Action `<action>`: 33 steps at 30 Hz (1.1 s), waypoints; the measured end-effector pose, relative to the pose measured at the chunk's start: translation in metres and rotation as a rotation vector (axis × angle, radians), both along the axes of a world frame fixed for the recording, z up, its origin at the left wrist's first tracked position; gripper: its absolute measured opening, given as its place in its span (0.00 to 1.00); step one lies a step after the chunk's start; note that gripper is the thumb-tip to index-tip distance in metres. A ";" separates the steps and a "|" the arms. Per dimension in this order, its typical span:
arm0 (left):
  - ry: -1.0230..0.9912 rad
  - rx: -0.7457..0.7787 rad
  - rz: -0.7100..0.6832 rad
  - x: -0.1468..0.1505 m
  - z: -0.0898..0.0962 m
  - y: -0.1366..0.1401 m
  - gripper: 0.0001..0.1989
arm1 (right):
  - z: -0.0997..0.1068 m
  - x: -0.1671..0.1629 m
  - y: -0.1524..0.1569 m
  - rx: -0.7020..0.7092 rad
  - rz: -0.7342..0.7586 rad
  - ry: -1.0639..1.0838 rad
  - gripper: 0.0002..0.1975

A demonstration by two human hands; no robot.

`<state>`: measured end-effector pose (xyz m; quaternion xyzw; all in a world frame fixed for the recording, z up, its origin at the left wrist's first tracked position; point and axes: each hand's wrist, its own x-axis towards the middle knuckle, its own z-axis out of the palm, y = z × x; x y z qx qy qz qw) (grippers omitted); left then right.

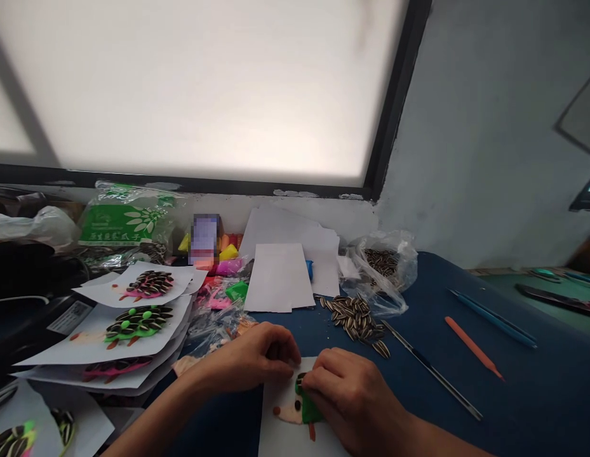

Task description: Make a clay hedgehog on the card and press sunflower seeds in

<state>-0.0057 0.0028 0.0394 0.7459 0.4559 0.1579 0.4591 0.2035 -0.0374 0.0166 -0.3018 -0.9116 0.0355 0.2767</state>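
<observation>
A hedgehog picture lies on a white paper card (275, 438) in front of me, with a pale clay snout (289, 415), a green clay body (310, 411) and a brown clay foot (312, 433). My right hand (354, 397) covers much of the body, its fingers pinched at a striped sunflower seed (300, 379) on the top edge of the green clay. Over the card's upper left corner, my left hand (259, 355) hovers or rests with loosely curled fingers, a gap showing between them and the thumb. Nothing shows in it.
Loose sunflower seeds (354, 317) lie beyond the card, beside a clear seed bag (387, 266). A metal-tipped tool (432, 368), an orange tool (473, 348) and a blue tool (492, 317) lie right. Finished hedgehog cards (133, 333) are stacked left; blank paper (278, 279) and clay packets (228, 266) stand behind.
</observation>
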 end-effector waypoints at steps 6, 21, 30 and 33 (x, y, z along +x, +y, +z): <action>0.004 -0.019 -0.009 -0.001 0.003 -0.001 0.10 | -0.001 -0.001 0.001 0.024 -0.017 -0.028 0.11; -0.076 -0.086 0.037 0.005 0.002 -0.001 0.10 | -0.004 -0.005 0.000 0.163 -0.069 -0.074 0.13; -0.092 -0.083 0.030 0.005 -0.003 0.001 0.11 | -0.001 -0.008 -0.001 0.173 -0.098 -0.121 0.09; -0.082 -0.073 0.026 0.005 -0.002 0.001 0.10 | 0.004 -0.005 0.001 0.110 -0.103 -0.132 0.06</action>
